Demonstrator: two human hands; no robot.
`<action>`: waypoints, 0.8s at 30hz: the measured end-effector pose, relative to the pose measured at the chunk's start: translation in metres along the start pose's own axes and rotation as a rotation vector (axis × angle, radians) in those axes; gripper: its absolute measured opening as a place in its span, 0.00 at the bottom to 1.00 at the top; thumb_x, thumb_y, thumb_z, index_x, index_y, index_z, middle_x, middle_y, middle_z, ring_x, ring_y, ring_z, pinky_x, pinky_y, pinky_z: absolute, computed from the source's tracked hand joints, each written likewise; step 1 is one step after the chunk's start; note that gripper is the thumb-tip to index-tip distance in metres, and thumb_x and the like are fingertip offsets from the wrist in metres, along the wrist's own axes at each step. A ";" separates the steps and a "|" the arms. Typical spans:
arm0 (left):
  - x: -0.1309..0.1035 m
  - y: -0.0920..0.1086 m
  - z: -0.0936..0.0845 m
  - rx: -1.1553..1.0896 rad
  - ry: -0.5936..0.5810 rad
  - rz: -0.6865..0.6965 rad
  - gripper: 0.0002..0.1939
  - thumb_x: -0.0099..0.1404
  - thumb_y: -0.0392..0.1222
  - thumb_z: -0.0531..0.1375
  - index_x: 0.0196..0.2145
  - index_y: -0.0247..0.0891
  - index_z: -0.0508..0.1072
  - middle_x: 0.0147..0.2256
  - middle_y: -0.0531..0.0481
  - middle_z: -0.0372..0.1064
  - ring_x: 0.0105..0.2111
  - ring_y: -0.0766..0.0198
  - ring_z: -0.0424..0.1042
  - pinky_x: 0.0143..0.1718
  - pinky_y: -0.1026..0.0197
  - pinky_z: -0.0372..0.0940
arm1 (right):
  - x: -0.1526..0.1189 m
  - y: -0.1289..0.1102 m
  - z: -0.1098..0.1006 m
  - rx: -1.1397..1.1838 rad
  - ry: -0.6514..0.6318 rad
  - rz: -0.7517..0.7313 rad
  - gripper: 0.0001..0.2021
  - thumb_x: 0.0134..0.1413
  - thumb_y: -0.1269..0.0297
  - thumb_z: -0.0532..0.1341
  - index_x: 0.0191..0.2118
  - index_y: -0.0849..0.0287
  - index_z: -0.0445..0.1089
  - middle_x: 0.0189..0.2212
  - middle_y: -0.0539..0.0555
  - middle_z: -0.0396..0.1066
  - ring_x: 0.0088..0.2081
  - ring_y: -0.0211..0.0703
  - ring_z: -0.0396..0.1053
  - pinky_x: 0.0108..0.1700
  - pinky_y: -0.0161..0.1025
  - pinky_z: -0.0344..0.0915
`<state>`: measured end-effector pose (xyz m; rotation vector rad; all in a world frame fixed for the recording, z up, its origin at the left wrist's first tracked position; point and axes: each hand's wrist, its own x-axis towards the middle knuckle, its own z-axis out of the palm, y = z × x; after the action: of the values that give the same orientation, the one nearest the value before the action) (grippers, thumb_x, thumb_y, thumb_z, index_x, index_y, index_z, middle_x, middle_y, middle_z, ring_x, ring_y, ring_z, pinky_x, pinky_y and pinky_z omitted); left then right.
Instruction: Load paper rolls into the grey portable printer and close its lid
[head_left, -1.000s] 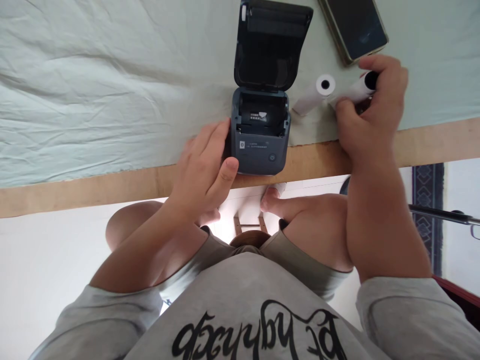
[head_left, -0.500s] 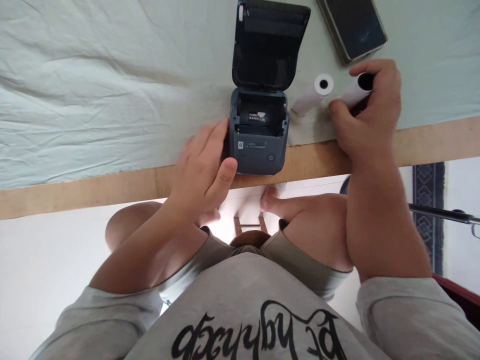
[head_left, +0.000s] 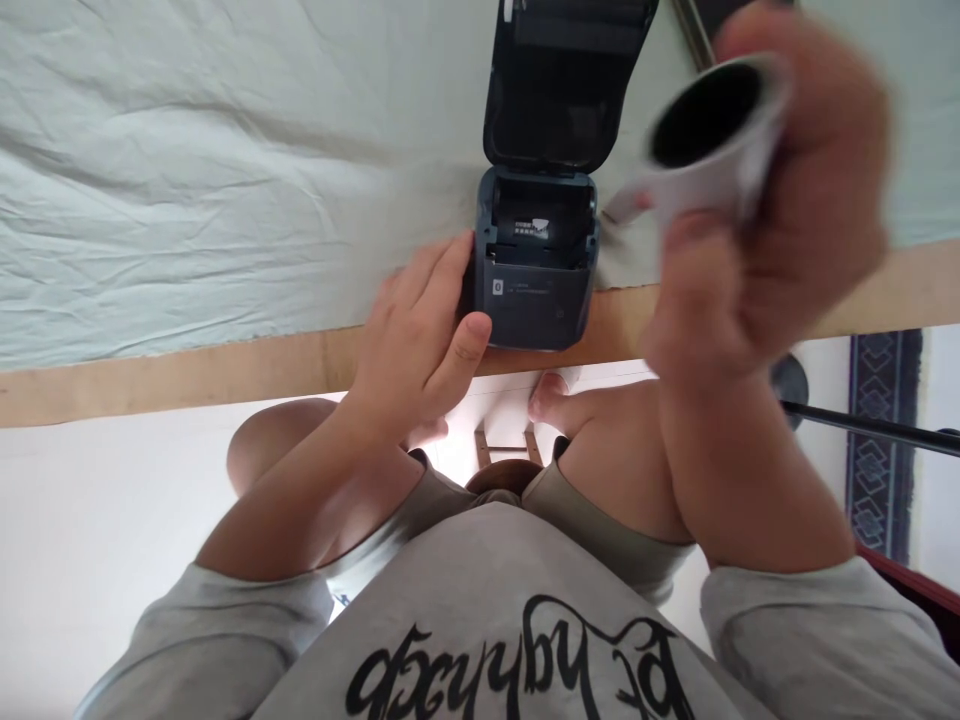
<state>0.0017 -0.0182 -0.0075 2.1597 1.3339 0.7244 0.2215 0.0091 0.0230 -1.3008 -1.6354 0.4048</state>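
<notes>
A dark blue-grey label printer (head_left: 536,305) stands at the table edge, its black lid (head_left: 559,100) raised and its paper bay uncovered. Against the printer's left side lies my left hand (head_left: 416,330), fingers stretched out and thumb by the front corner. My right hand (head_left: 795,230), blurred by motion, grips a white paper roll (head_left: 720,185) in the air right of the printer. The roll's wide dark core faces up toward me. Behind it, a second, thinner white roll (head_left: 621,208) on the cloth is mostly hidden.
A pale green cloth (head_left: 262,150) covers the table, with a bare wooden edge (head_left: 300,365) along the front. At the top right, a phone (head_left: 697,30) is partly behind my right hand. Below are my knees, a wooden stool (head_left: 502,475) and a patterned dark mat (head_left: 881,440).
My right hand has lifted the wider paper roll off the cloth, up toward the camera. My left hand stays at the printer's side. The whole view has shifted slightly.
</notes>
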 end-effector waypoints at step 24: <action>0.000 -0.002 -0.002 0.030 0.010 0.024 0.36 0.74 0.65 0.35 0.66 0.42 0.58 0.60 0.38 0.66 0.57 0.46 0.69 0.57 0.47 0.62 | 0.013 0.007 0.029 -0.176 -0.274 -0.001 0.07 0.53 0.72 0.58 0.35 0.51 0.64 0.43 0.50 0.69 0.52 0.45 0.70 0.53 0.50 0.70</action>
<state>-0.0007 -0.0178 -0.0075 2.2019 1.3337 0.7299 0.2021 0.0321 0.0100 -1.4222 -1.9366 0.4632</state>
